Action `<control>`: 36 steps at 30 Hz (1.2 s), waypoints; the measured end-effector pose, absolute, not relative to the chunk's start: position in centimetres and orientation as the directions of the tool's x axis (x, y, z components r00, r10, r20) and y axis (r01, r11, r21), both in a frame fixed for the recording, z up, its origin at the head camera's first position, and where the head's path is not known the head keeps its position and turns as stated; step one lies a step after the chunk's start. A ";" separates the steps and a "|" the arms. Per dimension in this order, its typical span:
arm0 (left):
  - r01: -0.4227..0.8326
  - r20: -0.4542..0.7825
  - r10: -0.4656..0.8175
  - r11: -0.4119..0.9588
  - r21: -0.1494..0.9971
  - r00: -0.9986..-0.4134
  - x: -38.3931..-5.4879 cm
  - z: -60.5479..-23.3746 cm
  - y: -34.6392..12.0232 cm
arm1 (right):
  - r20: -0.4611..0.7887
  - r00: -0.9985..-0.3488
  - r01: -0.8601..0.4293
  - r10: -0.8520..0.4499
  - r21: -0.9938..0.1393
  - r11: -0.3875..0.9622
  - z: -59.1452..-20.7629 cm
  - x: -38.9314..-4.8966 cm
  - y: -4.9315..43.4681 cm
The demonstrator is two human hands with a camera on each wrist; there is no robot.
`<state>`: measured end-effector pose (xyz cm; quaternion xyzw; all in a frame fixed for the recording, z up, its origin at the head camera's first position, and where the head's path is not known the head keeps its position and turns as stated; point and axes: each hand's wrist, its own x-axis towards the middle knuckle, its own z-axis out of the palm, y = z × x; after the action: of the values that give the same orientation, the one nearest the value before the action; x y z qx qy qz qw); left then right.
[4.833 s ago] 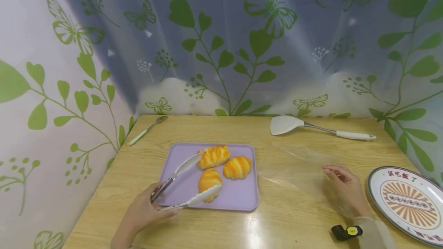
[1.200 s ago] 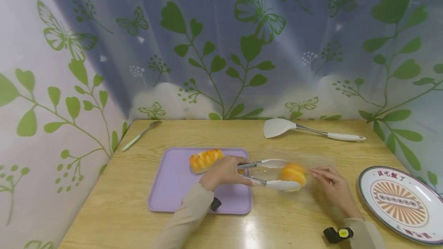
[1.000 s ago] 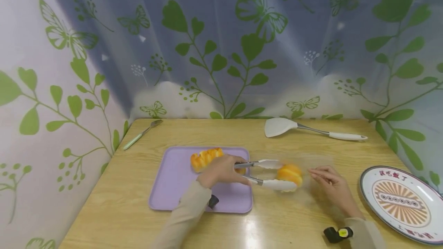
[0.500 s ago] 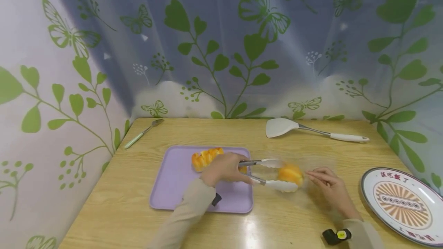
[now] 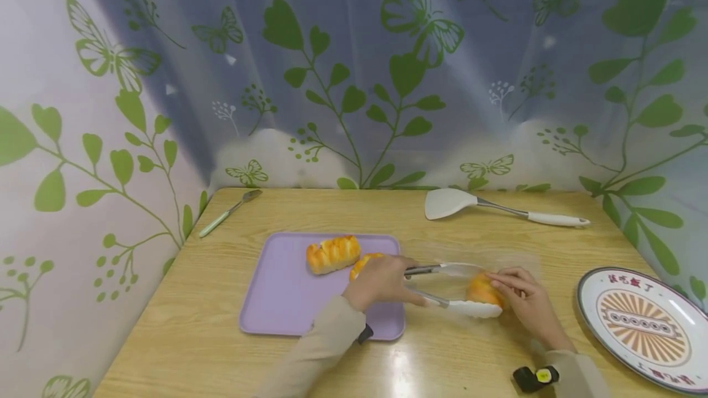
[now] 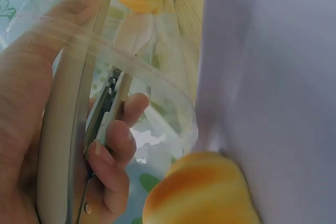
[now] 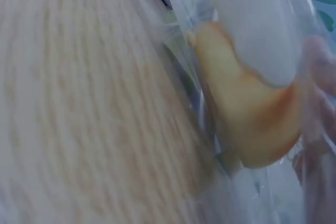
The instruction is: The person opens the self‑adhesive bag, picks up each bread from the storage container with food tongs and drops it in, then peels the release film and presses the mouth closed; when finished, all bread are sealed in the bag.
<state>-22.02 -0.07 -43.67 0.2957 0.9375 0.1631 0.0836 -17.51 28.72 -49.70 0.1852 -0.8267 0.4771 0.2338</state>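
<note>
My left hand (image 5: 381,284) grips the metal tongs (image 5: 472,308), whose white scalloped tips lie either side of an orange-striped bread roll (image 5: 482,291). The roll and the tong tips are inside a clear plastic bag (image 6: 181,90), whose mouth crosses over the tongs in the left wrist view. At the bag's far end my right hand (image 5: 528,303) pinches the plastic, fingertips right at the roll. In the right wrist view one white tong tip (image 7: 257,24) lies along the roll, seen through the plastic.
On the purple tray (image 5: 271,306) sit a braided loaf (image 5: 333,255) and another bread roll (image 5: 364,262), partly behind my left hand. Behind lie a white spatula (image 5: 450,203) and a green-handled fork (image 5: 218,223). A patterned plate (image 5: 641,318) stands at the right.
My left hand has carried the roll in the tongs from the tray to the right, into the bag. In the last half second it has pushed further right, up to my right fingertips.
</note>
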 end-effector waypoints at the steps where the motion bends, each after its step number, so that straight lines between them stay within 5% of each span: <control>1: 0.519 -0.063 0.579 0.769 0.373 -0.813 -22.0 -43.7 0.1 | 0.566 -0.821 -0.529 -0.077 -0.702 0.476 -49.6 -17.5 28.7; 36: 0.522 -0.013 0.552 0.795 0.310 -0.834 -21.4 -44.0 0.2 | 0.594 -0.803 -0.531 -0.060 -0.665 0.526 -50.4 -17.7 28.5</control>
<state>-21.41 0.16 -43.96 0.2837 0.9460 0.1484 0.0511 -17.71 28.47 -50.35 0.1772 -0.8340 0.4535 0.2595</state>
